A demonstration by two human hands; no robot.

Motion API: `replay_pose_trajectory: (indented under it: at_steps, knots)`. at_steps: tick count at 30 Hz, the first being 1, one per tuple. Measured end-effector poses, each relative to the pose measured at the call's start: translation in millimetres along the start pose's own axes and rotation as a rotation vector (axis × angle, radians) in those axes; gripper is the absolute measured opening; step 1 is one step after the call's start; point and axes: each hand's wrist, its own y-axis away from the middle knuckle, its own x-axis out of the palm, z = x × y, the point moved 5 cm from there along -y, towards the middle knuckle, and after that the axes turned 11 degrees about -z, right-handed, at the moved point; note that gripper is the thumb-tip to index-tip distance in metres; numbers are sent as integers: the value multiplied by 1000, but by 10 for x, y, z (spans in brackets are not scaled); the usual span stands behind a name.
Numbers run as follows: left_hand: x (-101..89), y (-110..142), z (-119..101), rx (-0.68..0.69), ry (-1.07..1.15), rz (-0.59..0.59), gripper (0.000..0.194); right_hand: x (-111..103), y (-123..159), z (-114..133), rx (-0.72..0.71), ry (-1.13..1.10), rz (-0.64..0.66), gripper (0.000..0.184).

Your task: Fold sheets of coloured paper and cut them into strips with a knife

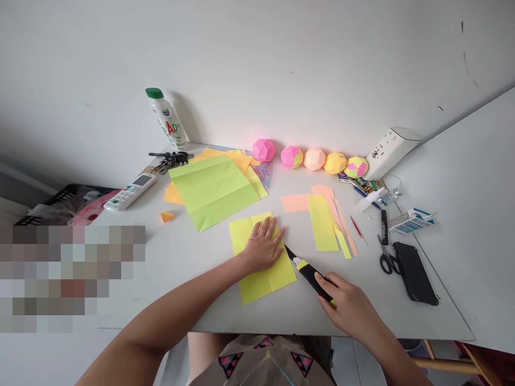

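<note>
Under my left hand lies a creased yellow sheet of paper; the hand is flat on it with fingers spread. My right hand grips a black and yellow utility knife. Its dark blade points up and left, its tip by the sheet's right edge close to my left fingers. Whether the blade touches the paper I cannot tell. Cut yellow strips and peach strips lie to the right. Behind and left, a larger creased green sheet rests over orange and yellow papers.
Several faceted paper balls line the wall. A white bottle and a remote are at left. At right are scissors, a black phone-like case, a marker, a glue bottle and a white box.
</note>
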Motion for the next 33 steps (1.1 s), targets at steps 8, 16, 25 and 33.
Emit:
replay_pose_trajectory:
  at_steps: [8,16,25,33]
  knots:
    - [-22,-1,3,-5,5,16,60,15,-128,5,17,-4,8,41]
    - [7,7,-2,4,-2,7,61,66,-217,-10,41,1,15,42]
    - [-77,-61,125,50,-5,34,60,80,-332,-40,59,-16,38,42]
    - [-9,-64,253,43,-27,5,68,83,-357,-20,62,-7,42,42]
